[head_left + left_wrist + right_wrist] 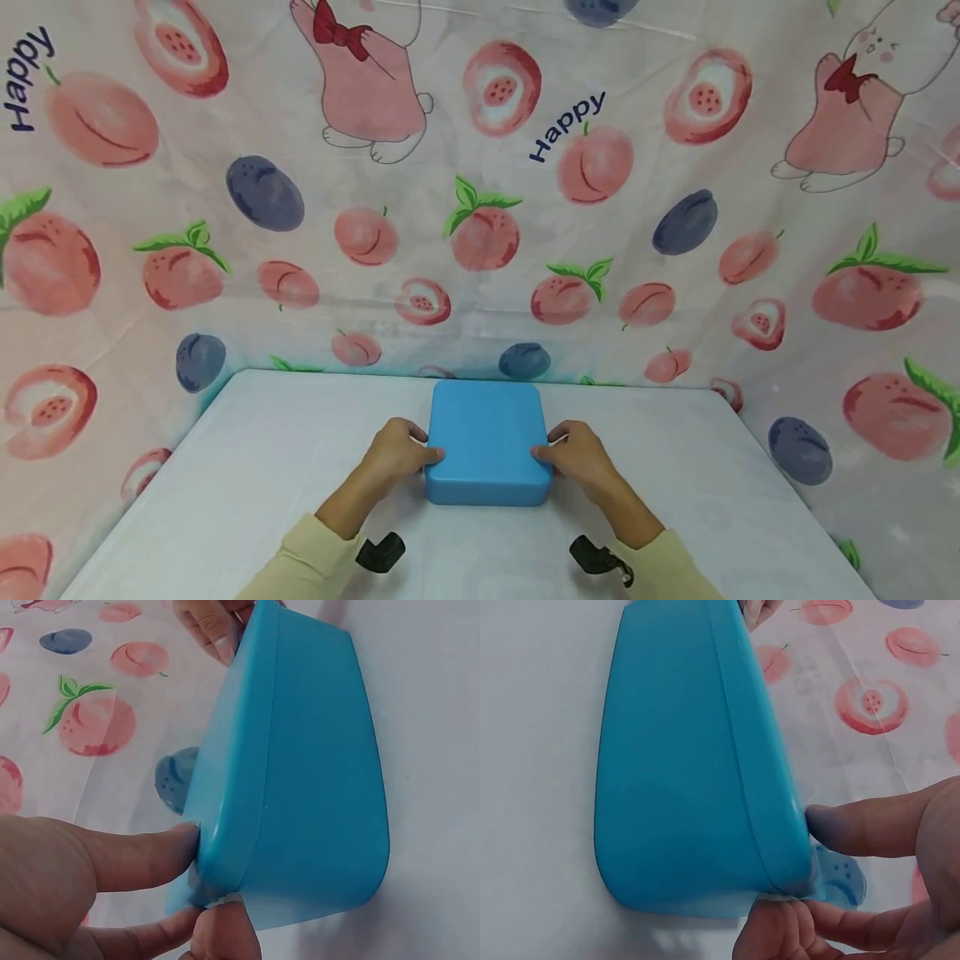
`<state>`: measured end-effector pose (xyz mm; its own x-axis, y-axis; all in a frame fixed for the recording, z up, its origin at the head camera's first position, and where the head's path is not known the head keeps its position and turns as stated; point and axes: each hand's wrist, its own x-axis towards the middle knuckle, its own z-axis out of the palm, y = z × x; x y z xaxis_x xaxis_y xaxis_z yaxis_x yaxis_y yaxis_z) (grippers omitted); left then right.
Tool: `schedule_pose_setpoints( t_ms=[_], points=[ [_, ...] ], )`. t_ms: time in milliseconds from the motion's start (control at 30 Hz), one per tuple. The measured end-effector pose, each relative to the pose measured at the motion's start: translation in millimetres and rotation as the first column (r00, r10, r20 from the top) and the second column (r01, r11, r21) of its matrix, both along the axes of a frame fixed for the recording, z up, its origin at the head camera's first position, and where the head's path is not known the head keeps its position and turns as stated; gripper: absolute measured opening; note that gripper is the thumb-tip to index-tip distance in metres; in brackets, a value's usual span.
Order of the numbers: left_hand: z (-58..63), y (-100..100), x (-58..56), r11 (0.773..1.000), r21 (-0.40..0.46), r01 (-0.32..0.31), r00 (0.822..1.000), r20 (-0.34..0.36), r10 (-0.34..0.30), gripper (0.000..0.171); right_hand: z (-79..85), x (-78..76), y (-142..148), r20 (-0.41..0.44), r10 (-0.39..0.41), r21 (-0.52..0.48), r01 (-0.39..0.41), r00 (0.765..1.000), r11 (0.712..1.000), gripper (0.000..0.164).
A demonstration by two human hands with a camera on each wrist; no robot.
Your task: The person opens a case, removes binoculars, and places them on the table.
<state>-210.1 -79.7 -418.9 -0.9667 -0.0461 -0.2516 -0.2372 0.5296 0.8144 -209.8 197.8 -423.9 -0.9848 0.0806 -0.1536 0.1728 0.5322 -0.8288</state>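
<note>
A blue lidded plastic box rests on the white table, with a seam below its lid rim in both wrist views. My left hand pinches the lid's left edge, thumb on top and fingers curled under the rim. On the opposite side my right hand grips the lid edge the same way. In the left wrist view the left thumb presses the lid's top edge, fingertips right at the seam. The right thumb does likewise in the right wrist view. The box's contents are hidden under the lid.
The white table reaches back to a hanging cloth printed with peaches, plums and rabbits. Black wrist-camera pieces show beside both cream sleeves.
</note>
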Motion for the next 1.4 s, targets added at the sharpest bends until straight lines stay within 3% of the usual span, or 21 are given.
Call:
schedule_pose_setpoints(
  t_ms=[200,733,1033,1400],
  points=[
    [1.7,0.2,-2.6,1.000,-0.001,-0.028,1.000,0.013,0.028,0.039,0.2,-2.3,-0.9,0.026,-0.032,0.029,0.032,0.999,0.999,0.026],
    [-1.6,2.7,-8.4,0.999,0.015,-0.051,0.997,0.052,0.050,0.035,-5.3,-5.0,3.0,0.095,-0.039,-0.007,0.039,0.995,0.999,0.025],
    [-0.4,3.1,-9.6,0.999,0.019,-0.046,0.997,0.061,0.045,0.034,-3.1,-5.8,-0.1,0.080,-0.030,0.055,0.026,0.996,0.998,0.040],
    [-2.3,3.1,-6.8,0.997,0.053,-0.056,0.997,0.059,0.053,0.035,-4.0,-2.5,-2.5,0.063,-0.025,0.038,0.023,0.998,0.999,0.041]
  ],
)
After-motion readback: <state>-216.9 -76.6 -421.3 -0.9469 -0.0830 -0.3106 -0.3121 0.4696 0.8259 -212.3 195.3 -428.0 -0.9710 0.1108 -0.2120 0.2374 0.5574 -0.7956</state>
